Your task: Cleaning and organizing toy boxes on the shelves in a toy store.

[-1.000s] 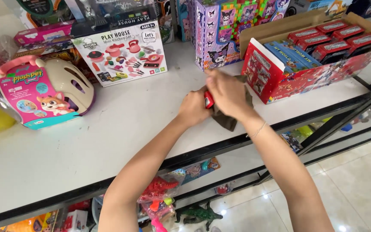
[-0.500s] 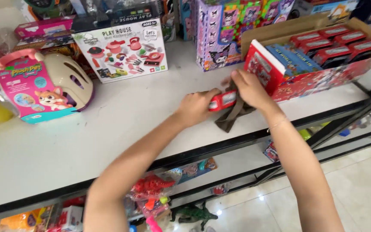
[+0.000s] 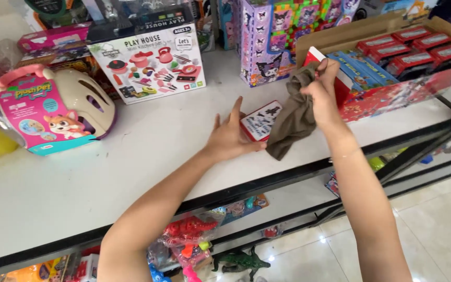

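My left hand [image 3: 230, 137] holds a small red box with a white face [image 3: 260, 121] just above the white shelf [image 3: 147, 151], thumb under it and fingers spread upward. My right hand [image 3: 323, 89] grips a brown-grey cloth [image 3: 292, 119] that hangs down and touches the box's right edge. Both arms reach in from the lower edge of the view.
A cardboard tray [image 3: 392, 89] of red and blue boxes stands at the right. A white play-kitchen box [image 3: 150, 65], a pink and cream pet-carrier toy [image 3: 53, 110] and a purple box [image 3: 267, 44] line the back. Bagged toys [image 3: 191, 237] lie on the lower shelf.
My right hand has lifted the cloth up and to the right, away from the box. My left hand has opened its fingers and now shows the box's white face.
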